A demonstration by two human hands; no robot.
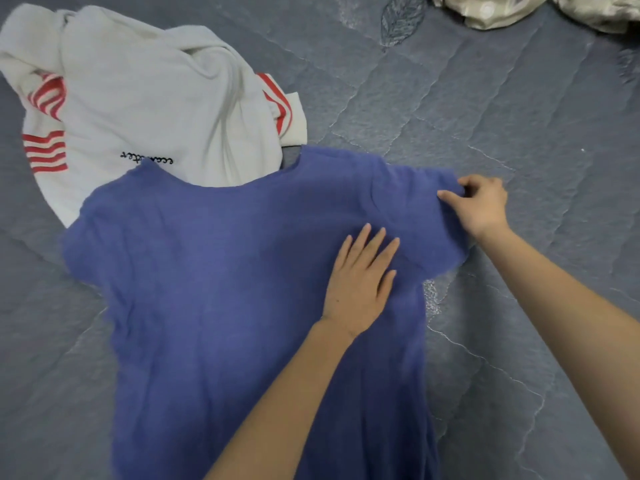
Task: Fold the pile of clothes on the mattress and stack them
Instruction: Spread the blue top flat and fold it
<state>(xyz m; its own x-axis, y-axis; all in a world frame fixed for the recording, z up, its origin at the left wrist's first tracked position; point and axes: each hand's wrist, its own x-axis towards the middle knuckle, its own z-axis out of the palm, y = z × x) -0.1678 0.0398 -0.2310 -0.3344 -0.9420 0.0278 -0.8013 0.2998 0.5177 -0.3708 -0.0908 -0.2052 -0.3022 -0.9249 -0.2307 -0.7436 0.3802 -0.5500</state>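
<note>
Left hand (pixel 360 285): fingers (pixel 375 247) straight, spread, pressing the blue T-shirt (pixel 225 271) flat on the mattress (pixel 485 98).
Right hand (pixel 481 206): fingers (pixel 448 195) pinch its sleeve (pixel 415 195) hem.
White top (pixel 145 98): beyond the fingertips; black script (pixel 147 158) upside down, unreadable.

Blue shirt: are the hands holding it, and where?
Right hand pinches the blue shirt by the end of its sleeve; left hand only presses flat on it.

The blue T-shirt (pixel 225 271) was a matt, slightly fuzzy knit cloth. At ten o'clock the white garment (pixel 138 98) looked like soft, matt jersey cloth. The grey mattress (pixel 485 116) wore a quilted fabric with a faint sheen along its stitching. At one o'clock, cream cloth (pixel 502 12) shone like satin.
</note>
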